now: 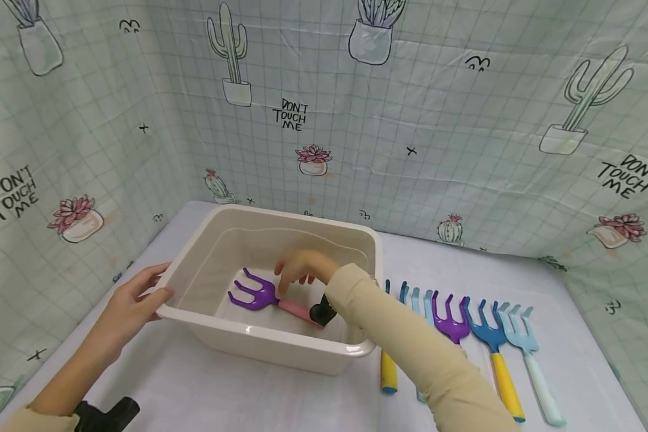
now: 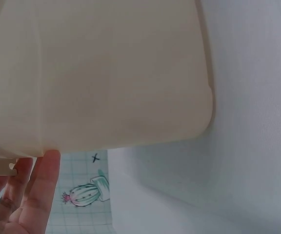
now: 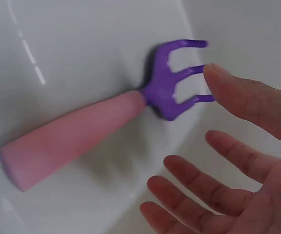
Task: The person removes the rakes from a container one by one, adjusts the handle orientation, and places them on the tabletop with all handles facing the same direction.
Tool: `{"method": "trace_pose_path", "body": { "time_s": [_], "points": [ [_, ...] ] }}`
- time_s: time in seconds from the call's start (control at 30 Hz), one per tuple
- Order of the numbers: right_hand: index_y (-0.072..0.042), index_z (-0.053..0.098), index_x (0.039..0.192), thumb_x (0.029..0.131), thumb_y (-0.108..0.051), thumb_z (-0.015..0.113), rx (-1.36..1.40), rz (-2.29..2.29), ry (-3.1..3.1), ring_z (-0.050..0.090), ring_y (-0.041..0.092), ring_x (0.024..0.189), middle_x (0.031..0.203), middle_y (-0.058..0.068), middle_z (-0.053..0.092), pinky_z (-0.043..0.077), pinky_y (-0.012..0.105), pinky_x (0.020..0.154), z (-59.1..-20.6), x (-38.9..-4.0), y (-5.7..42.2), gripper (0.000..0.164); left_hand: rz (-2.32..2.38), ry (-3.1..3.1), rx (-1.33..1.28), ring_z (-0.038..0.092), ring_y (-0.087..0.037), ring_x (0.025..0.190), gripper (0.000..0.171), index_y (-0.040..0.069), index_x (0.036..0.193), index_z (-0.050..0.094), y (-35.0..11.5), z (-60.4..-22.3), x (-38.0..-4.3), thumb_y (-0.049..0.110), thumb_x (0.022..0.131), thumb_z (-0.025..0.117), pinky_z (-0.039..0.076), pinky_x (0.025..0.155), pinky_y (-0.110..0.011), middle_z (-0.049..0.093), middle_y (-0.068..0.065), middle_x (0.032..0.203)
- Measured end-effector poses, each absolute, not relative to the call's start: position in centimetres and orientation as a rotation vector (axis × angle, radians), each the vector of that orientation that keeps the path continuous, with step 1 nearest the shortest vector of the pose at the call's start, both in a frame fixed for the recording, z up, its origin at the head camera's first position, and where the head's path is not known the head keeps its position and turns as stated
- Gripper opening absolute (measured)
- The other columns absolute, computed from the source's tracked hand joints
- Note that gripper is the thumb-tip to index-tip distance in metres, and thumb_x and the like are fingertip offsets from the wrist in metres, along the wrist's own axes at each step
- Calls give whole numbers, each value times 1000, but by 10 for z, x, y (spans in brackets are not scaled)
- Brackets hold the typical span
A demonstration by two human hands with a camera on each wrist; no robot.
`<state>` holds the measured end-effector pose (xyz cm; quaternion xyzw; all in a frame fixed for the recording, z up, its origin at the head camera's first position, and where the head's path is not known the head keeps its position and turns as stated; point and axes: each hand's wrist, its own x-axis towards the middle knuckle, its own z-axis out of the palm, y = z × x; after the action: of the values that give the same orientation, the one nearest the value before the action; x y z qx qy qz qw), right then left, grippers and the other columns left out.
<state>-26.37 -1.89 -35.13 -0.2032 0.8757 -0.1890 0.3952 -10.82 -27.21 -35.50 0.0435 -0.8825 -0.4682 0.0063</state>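
Note:
A cream plastic bin stands on the table, and my left hand grips its left rim, thumb over the edge. In the left wrist view, the fingers of that hand reach up under the rim beside the bin's outer wall. Inside the bin lies one hand rake with a purple three-pronged head and a pink handle. My right hand is over this rake inside the bin, holding nothing. Its fingers are spread apart in the right wrist view, the thumb overlapping the prong tips.
Several more hand rakes lie in a row right of the bin, among them a purple one, a dark blue one with a yellow handle and a light blue one. A cactus-print cloth hangs around the table's back and sides.

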Motion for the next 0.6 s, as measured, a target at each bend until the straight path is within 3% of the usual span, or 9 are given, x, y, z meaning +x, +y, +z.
{"method": "trace_pose_path", "body": {
  "time_s": [0.13, 0.3, 0.43, 0.6],
  "points": [
    [-8, 53, 125, 78, -20, 71, -495, -447, 2224, 57, 29, 97, 98, 6, 55, 49, 39, 81, -363, -263, -18, 51, -1453, -2756, 122, 49, 16, 85, 52, 4, 142, 33, -273, -354, -108, 22, 96, 49, 52, 64, -21, 44, -27, 134],
    [-10, 59, 104, 79, -14, 71, -402, -460, 2227, 55, 24, 77, 84, 5, 53, 49, 33, 67, -377, -261, -16, 28, -1447, -2752, 110, 53, 10, 88, 51, 5, 142, 34, -273, -354, -109, 22, 96, 49, 52, 65, -21, 44, -27, 134],
    [-9, 58, 95, 76, -6, 71, -363, -464, 2197, 55, 23, 75, 82, 6, 53, 52, 36, 73, -383, -258, -15, 23, -1453, -2753, 112, 56, 5, 90, 51, 5, 141, 34, -273, -354, -109, 23, 96, 49, 53, 66, -23, 45, -26, 133],
    [-8, 58, 87, 74, -4, 73, -367, -394, 2186, 56, 22, 74, 80, 6, 52, 54, 38, 77, -389, -256, -16, 20, -1463, -2744, 107, 53, 11, 87, 51, 4, 141, 34, -273, -354, -108, 22, 96, 49, 53, 65, -22, 45, -26, 133]
  ]
}}
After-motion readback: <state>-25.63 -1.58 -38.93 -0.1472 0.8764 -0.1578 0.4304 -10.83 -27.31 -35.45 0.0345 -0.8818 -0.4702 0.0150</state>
